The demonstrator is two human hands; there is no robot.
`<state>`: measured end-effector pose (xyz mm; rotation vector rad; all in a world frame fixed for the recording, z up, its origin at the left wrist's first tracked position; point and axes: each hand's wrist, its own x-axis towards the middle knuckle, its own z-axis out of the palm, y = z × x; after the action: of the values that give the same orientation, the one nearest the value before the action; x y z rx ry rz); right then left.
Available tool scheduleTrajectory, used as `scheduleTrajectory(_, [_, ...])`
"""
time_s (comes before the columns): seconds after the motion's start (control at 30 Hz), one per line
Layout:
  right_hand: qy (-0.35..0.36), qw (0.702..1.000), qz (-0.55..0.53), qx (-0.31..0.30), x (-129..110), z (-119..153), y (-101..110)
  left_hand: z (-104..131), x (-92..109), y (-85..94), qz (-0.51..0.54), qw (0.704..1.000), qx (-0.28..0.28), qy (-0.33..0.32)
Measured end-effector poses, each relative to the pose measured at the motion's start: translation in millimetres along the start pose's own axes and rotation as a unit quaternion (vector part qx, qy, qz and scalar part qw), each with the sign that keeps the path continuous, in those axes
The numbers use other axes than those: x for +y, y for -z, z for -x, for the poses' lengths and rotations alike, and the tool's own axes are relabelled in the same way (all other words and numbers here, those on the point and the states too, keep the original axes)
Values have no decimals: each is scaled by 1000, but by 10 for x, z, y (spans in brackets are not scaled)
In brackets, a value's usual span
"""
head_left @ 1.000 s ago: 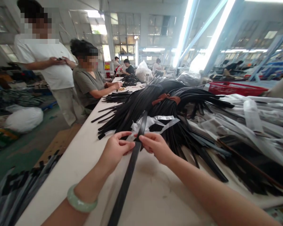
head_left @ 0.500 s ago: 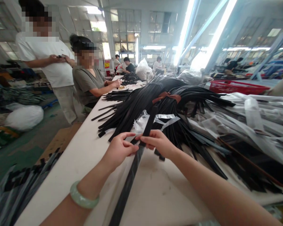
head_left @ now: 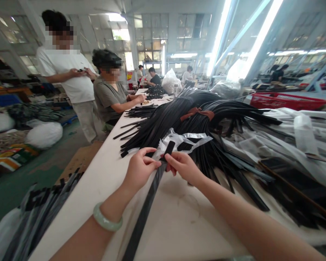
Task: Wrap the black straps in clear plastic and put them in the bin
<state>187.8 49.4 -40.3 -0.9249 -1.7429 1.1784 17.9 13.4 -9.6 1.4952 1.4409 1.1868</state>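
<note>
A long black strap (head_left: 169, 148) runs toward me over the table, its short bare end pointing away beyond my hands. Its nearer length lies inside a clear plastic sleeve (head_left: 147, 208). My left hand (head_left: 139, 167) pinches the sleeve at its mouth, thumb and fingers closed, with a pale green bangle (head_left: 107, 219) on the wrist. Just beside it, my right hand (head_left: 183, 166) is closed on the strap near the bare end. Crumpled clear plastic sleeves (head_left: 176, 139) lie right behind both hands.
Bundled black straps (head_left: 163, 119), held by a brown tie (head_left: 197, 113), cover the table's (head_left: 97, 174) far part. More plastic sleeves, a phone-like dark slab (head_left: 296, 185) and a red basket (head_left: 290, 101) are on the right. Sleeved straps (head_left: 43, 206) stand lower left. Co-workers (head_left: 111, 94) are on the left.
The strap has slid toward me into the sleeve, so much less of it sticks out past my hands. Both hands keep their hold. The view has shifted slightly left.
</note>
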Motion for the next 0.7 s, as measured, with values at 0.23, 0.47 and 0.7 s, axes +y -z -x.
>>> scheduleTrajectory(0.23, [-20, 998, -51, -30, -50, 13, -29, 2, -49, -36, 4, 1000, -16, -3])
scheduleTrajectory(0.47, [-12, 996, -74, 37, -84, 30, -8, 144, 167, 153, 10, 978, -205, 42])
scheduleTrajectory(0.7, [-11, 995, -78, 59, -65, 149, 69, 1485, 391, 439, 86, 965, -151, 196])
